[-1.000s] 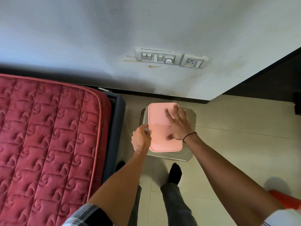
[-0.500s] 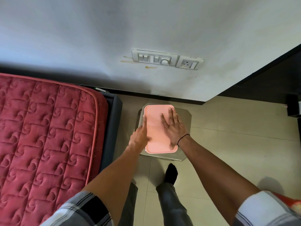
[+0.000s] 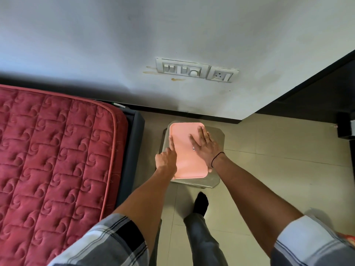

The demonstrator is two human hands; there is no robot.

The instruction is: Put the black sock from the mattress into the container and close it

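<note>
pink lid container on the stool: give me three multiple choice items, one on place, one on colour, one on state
1. Where does the container with the flat pink plastic lid stand?
A. on the red quilted mattress
B. on the grey stool
C. on the bare floor tiles

2. What colour is the band on the right wrist?
A. black
B. white
C. yellow

3. How does the right hand lie?
A. curled in a fist
B. flat on the lid, fingers spread
C. lifted clear of the lid

Key: 1 B, the grey stool shows around the lid's edges; 2 A, a thin black band circles the wrist; 3 B, the right hand presses palm down.
</note>
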